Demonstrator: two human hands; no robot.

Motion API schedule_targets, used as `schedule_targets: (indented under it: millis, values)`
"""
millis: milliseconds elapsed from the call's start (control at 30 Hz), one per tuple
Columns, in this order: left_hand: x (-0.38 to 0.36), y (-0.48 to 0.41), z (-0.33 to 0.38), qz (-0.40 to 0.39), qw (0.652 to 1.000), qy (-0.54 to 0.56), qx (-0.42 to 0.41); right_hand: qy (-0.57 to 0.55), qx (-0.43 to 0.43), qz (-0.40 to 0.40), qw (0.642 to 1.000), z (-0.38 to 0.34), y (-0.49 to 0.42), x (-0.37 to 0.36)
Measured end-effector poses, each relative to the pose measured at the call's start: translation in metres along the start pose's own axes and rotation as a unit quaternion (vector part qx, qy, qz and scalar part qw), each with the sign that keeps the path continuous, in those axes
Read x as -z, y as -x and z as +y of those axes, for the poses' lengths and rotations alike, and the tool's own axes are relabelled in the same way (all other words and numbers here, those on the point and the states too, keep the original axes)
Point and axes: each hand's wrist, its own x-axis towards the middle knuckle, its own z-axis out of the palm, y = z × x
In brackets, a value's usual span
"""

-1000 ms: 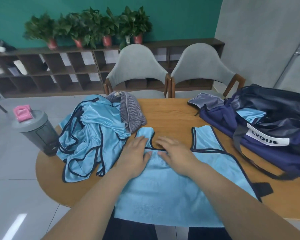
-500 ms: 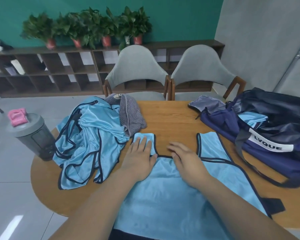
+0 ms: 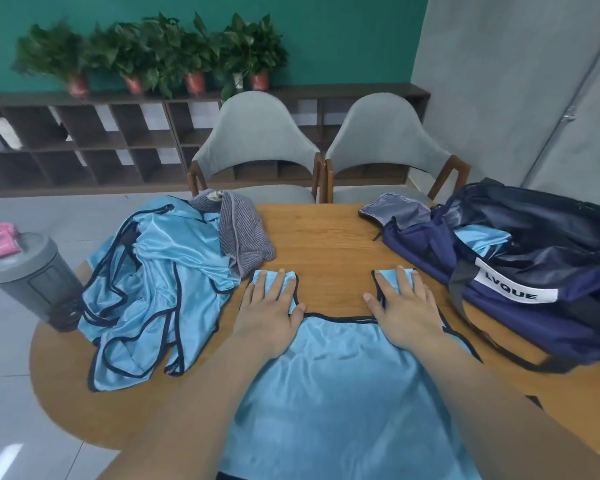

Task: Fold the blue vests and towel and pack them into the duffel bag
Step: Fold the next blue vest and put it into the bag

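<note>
**Two flat palms on a spread vest, clutter either side**

Across the top of the frame a row of potted plants (image 3: 160, 57) stands on a low dark shelf unit (image 3: 84, 140) against a green wall. Below it two grey chairs (image 3: 257, 140) are drawn up to the far edge of the wooden table (image 3: 326, 237). At the left edge a grey shaker bottle (image 3: 32, 278) with a pink cap stands upright on the table's rim, just beside a crumpled pile of blue vests (image 3: 160, 282). A grey striped towel (image 3: 243, 237) lies bunched against the pile's upper right side. On the right sits the navy duffel bag (image 3: 541, 289), unzipped, with light blue cloth (image 3: 482, 237) showing inside its mouth. Bare wood lies between the pile and the bag.

The flat vest (image 3: 343, 393) fills the lower centre, spread smooth with its hem hanging over the near table edge. It is shiny light blue with dark piping round the neckline and armholes. Its two shoulder straps point toward the chairs. The left hand (image 3: 269, 313) lies palm down with straight fingers on the left strap, close to the towel. The right hand (image 3: 407, 313) presses likewise on the right strap, near the bag's side. Neither hand grips anything.
</note>
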Motion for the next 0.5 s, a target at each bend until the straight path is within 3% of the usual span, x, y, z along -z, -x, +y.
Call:
schedule_targets:
  millis: [100,200,333,400,500]
  values:
    - [0.005,0.004,0.003,-0.002,1.000,0.001,-0.005,0.010,-0.010,-0.002,1.000,-0.003,0.004,0.004]
    - [0.007,0.009,0.003,0.058,0.998,0.023,-0.017,0.014,0.021,0.086,0.996,-0.011,0.015,0.007]
    - [0.010,0.004,-0.009,-0.018,1.000,0.021,-0.008,-0.039,0.078,-0.004,0.996,-0.020,0.023,0.004]
    - [0.015,0.003,-0.018,0.032,0.997,0.069,-0.026,-0.095,0.078,-0.003,0.992,-0.017,0.023,0.005]
    - [0.026,0.010,-0.030,0.129,0.973,0.179,-0.074,-0.194,0.091,0.066,0.975,-0.003,0.024,0.019]
